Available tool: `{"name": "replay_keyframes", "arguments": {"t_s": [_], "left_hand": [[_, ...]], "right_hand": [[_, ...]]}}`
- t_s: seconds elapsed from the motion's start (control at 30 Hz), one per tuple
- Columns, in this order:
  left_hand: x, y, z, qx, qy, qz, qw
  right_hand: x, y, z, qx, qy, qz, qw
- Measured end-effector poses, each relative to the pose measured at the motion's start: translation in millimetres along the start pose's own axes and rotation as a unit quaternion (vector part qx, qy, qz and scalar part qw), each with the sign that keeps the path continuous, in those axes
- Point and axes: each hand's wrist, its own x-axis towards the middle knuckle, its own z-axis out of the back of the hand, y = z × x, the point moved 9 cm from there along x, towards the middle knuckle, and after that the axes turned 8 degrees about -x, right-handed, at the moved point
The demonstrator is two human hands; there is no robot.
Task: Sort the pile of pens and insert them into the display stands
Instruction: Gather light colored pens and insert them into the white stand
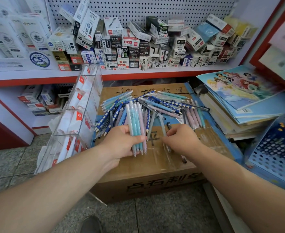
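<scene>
1. Stocked shelves point(138, 72) back a cardboard box point(155, 167).
2. Loose pens point(163, 102) heap on the box: pastel blue, pink, mint, dotted navy.
3. Over the box, the left hand point(121, 142) grips a pastel bundle point(136, 121).
4. Beside it, the right hand point(180, 140) curls its fingers round a grey pen point(162, 126).
5. Left of the box leans a clear stand point(81, 105).

A cardboard box point(155, 163) is sitting on the tiled floor point(155, 217). A pile of pens point(157, 103) is lying on its top, spreading from the far edge toward the middle.
</scene>
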Motion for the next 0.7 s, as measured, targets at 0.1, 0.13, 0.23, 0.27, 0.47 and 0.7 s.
{"name": "replay_keyframes", "arguments": {"t_s": [0.1,0.13,0.23,0.27,0.47,0.7], "left_hand": [[1,0,-7,0.009,0.003,0.001,1.0],[1,-1,-9,0.009,0.003,0.001,1.0],[-2,-5,-20,0.012,0.003,-0.005,1.0],[-3,-7,-24,0.013,0.008,-0.007,1.0],[-20,-15,-75,0.058,0.088,-0.023,0.994],[-67,-14,-172,0.111,0.226,-0.064,0.966]], "right_hand": [[-3,-14,7,0.08,0.006,-0.029,0.996],[-4,-20,10,0.104,0.01,-0.04,0.994],[-10,-32,21,0.174,0.021,-0.058,0.983],[-13,-34,25,0.189,0.025,-0.054,0.98],[-49,-34,67,0.162,0.014,0.033,0.986],[-128,-70,159,0.092,-0.084,0.081,0.989]]}}
